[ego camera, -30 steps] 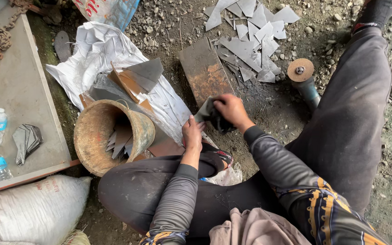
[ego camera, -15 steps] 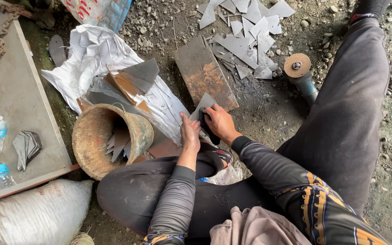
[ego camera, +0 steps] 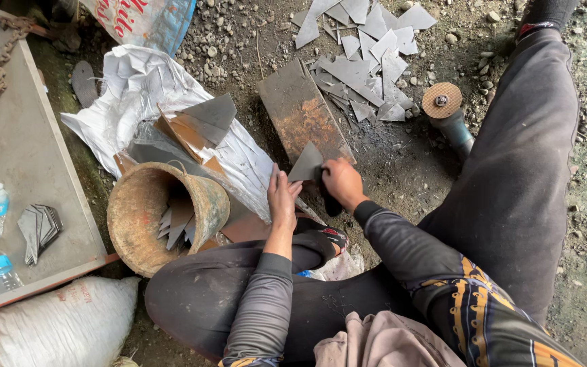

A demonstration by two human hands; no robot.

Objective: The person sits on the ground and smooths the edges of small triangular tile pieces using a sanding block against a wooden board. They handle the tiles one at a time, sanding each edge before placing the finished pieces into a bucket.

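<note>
At the near end of the rusty flat steel plate (ego camera: 301,112), a grey triangular sheet-metal piece (ego camera: 306,163) is being pinched by the right hand (ego camera: 340,182), fingers closed on its edge, while the open left hand (ego camera: 282,198) is being rested beside it, seemingly for steadying.

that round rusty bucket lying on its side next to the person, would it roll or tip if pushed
The bucket lies on its side with its mouth toward the camera, so its round wall would probably let it rock or roll a little. The metal pieces inside and the sheets under it would likely damp that. It looks like thick rusted metal, so probably stiff and fairly heavy.
</note>
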